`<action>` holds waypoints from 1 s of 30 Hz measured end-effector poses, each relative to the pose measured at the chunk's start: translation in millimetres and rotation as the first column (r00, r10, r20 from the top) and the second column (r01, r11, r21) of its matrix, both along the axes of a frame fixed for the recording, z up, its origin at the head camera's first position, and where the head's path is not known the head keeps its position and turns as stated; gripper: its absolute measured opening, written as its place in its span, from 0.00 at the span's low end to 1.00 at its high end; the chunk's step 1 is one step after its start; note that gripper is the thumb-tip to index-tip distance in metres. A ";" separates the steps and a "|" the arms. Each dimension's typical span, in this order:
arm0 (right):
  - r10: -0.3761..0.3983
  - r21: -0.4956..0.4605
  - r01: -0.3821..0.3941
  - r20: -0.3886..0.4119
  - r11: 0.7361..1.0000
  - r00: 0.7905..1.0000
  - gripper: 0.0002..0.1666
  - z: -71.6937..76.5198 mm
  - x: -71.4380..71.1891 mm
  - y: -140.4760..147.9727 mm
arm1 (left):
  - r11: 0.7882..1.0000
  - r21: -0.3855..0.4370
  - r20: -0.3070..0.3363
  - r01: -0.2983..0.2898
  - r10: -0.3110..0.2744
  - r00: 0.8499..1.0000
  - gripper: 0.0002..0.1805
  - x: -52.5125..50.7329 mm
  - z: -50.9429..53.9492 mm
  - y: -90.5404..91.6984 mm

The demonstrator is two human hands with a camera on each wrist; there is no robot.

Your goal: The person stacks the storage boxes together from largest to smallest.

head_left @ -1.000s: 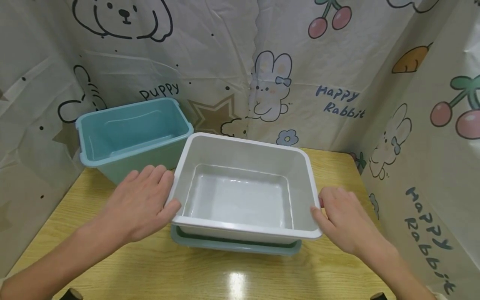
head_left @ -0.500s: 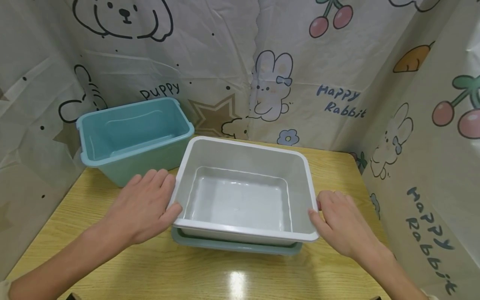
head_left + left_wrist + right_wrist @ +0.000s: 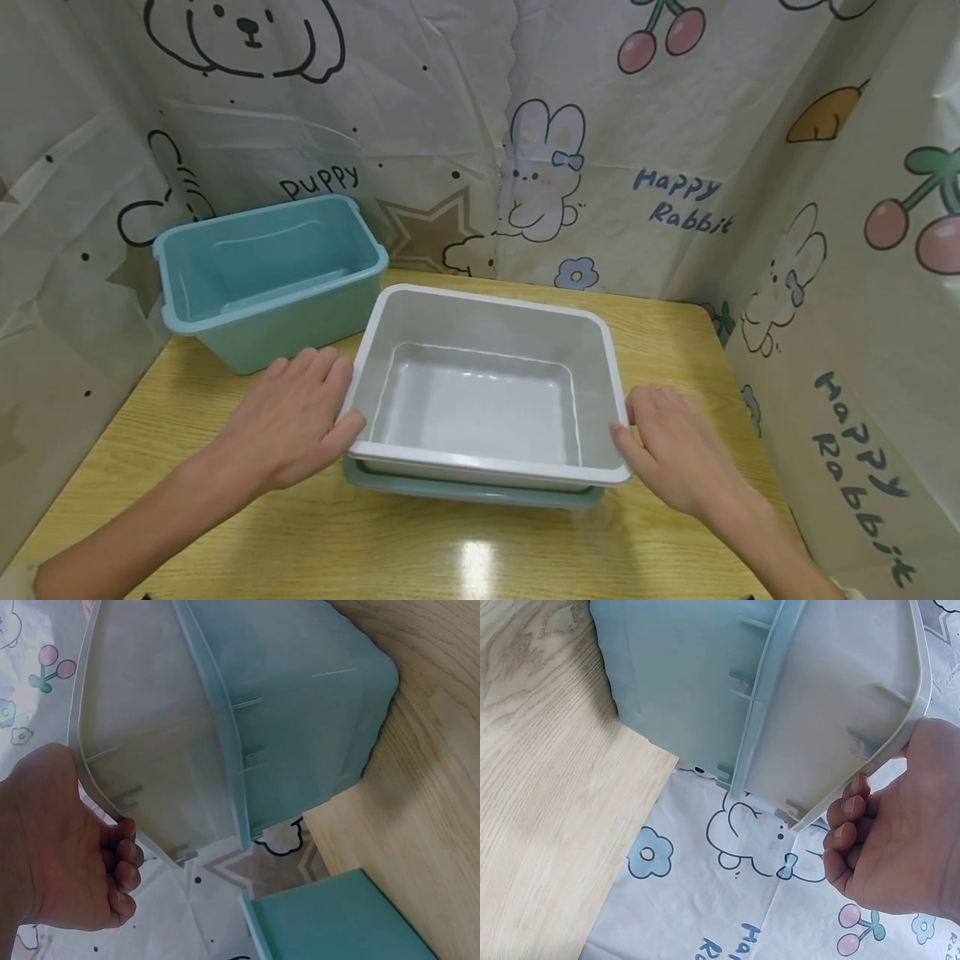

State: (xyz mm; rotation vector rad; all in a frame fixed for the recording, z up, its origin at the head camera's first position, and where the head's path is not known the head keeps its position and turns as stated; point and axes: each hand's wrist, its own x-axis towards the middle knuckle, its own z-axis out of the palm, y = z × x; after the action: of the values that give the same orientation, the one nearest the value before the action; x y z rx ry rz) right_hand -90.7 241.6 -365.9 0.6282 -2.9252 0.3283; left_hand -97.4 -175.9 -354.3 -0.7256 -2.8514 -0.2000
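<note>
A white plastic bin (image 3: 480,408) sits partly inside a blue-green bin (image 3: 472,493), whose front rim shows below it in the head view. My left hand (image 3: 296,421) grips the white bin's left rim, thumb over the top and fingers curled under the edge, as the left wrist view shows. On the opposite rim my right hand (image 3: 678,446) holds on the same way, its curled fingers (image 3: 847,814) beneath the lip. Both wrist views show the white bin's upper walls standing well above the blue-green bin's rim (image 3: 225,712).
A second blue-green bin (image 3: 273,267) stands at the back left, close to the left hand. The wooden table (image 3: 375,550) ends at a printed cloth (image 3: 465,125) hanging behind and at the sides.
The white bin has sunk lower into the blue-green bin, its back rim dropping away from the cloth. Both hands have moved down with it, and the right one slightly inward.
</note>
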 end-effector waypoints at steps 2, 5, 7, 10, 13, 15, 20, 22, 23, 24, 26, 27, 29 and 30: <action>-0.001 -0.001 0.001 0.002 1.000 1.000 0.10 -1.9 -0.2 0.0 | 1.000 0.005 -0.002 0.001 -0.001 1.000 0.08 -0.5 -2.4 -0.3; -0.004 -0.008 0.004 0.008 1.000 1.000 0.09 -4.6 -0.1 0.1 | 1.000 0.007 -0.008 0.002 -0.002 1.000 0.08 -0.6 -5.0 -0.9; -0.005 -0.012 0.005 0.014 1.000 1.000 0.09 -6.4 0.1 -0.3 | 1.000 0.008 -0.012 0.003 -0.003 1.000 0.08 -0.4 -6.4 -1.3; -0.006 -0.019 0.007 0.020 1.000 1.000 0.09 -9.2 0.3 -1.0 | 1.000 0.009 -0.010 0.005 -0.005 1.000 0.08 -0.6 -8.9 -1.8; -0.007 -0.025 0.008 0.018 1.000 1.000 0.09 -11.7 0.2 -1.8 | 1.000 0.012 -0.015 0.009 -0.008 1.000 0.08 -1.1 -12.0 -1.9; -0.007 -0.029 0.008 0.013 1.000 1.000 0.09 -12.9 0.2 -2.1 | 1.000 0.013 -0.020 0.008 -0.008 1.000 0.09 -1.4 -14.2 -2.0; -0.005 -0.030 0.005 0.017 1.000 1.000 0.09 -16.3 0.1 -2.9 | 1.000 0.007 -0.012 0.002 -0.002 1.000 0.09 -1.1 -19.7 -2.5; -0.005 -0.028 0.006 0.021 1.000 1.000 0.09 -17.7 0.1 -3.1 | 1.000 0.005 -0.005 0.001 -0.001 1.000 0.09 -1.0 -21.5 -2.6; -0.005 -0.027 0.006 0.021 1.000 1.000 0.09 -18.4 0.0 -3.2 | 1.000 0.005 -0.004 0.001 -0.001 1.000 0.09 -0.9 -22.3 -2.6; -0.005 -0.024 0.005 0.020 1.000 1.000 0.09 -19.1 0.0 -3.2 | 1.000 0.006 -0.006 0.001 -0.001 1.000 0.09 -1.0 -23.1 -2.6; -0.004 -0.024 0.005 0.020 1.000 1.000 0.09 -20.4 0.0 -3.5 | 1.000 0.008 -0.013 0.003 -0.002 1.000 0.09 -1.0 -24.5 -2.6; -0.004 -0.023 0.004 0.019 1.000 1.000 0.09 -21.1 0.0 -3.6 | 1.000 0.009 -0.017 0.002 -0.002 1.000 0.09 -1.1 -25.3 -2.6; -0.002 -0.022 0.002 0.016 1.000 1.000 0.09 -22.4 0.1 -3.9 | 1.000 0.012 -0.022 0.003 -0.003 1.000 0.09 -0.9 -26.7 -2.6; -0.001 -0.022 0.001 0.015 1.000 1.000 0.09 -23.0 0.2 -4.0 | 1.000 0.013 -0.023 0.003 -0.003 1.000 0.09 -0.8 -27.5 -2.7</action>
State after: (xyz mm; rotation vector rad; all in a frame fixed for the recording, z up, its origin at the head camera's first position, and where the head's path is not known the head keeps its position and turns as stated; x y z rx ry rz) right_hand -90.5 237.6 -388.9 0.6239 -2.9315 0.3657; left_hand -98.2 -178.6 -381.8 -0.7250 -2.8250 -0.2096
